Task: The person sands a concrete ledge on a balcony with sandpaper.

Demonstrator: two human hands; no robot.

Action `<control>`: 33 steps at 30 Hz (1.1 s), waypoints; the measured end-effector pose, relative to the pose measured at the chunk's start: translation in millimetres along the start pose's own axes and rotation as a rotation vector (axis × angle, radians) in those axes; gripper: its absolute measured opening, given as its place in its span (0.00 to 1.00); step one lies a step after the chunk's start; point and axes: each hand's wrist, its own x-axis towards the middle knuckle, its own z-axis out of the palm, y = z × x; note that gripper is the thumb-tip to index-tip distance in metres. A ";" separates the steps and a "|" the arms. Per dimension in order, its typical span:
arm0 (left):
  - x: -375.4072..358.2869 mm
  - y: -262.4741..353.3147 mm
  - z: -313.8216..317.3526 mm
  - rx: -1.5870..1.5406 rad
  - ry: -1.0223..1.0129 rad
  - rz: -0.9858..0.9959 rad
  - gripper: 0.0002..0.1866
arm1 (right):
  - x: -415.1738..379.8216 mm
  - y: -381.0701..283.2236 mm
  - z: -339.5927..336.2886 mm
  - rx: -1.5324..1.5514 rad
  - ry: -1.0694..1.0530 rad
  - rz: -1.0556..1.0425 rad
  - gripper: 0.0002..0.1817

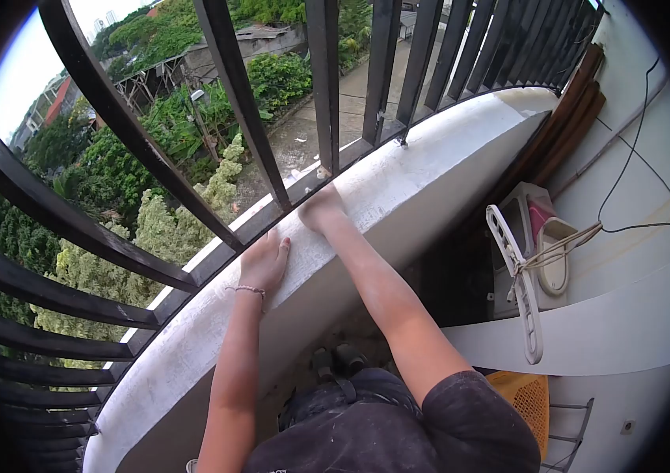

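My left hand (264,264) lies flat on top of the white curved ledge (422,158), close to the bottom rail of the dark metal railing (323,87). A braided bracelet (248,290) circles that wrist. Farther right, my right hand (322,210) rests on the same ledge right against the rail; it is blurred and its fingers are hidden, so I cannot make out whether it holds anything. Small pale bits show at the foot of a bar just beyond it.
Brown rolled or stacked lengths (563,118) lean in the right corner. Below them are a white plastic frame (518,284) with tied cord, and a yellow perforated basket (526,398). Black cables hang on the wall. Trees (114,181) and a paved lane lie beyond the bars.
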 end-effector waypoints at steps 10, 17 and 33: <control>-88.8 -39.1 -21.7 0.004 0.142 -0.281 0.31 | -70.2 9.4 11.7 0.006 0.237 -0.272 0.24; -87.0 -65.8 -9.1 0.077 0.249 -0.427 0.26 | -46.2 -129.0 43.1 0.083 0.012 -0.419 0.21; -197.2 -86.5 5.8 0.199 0.355 -0.449 0.38 | -80.7 -170.5 37.0 -0.017 -0.153 -0.655 0.25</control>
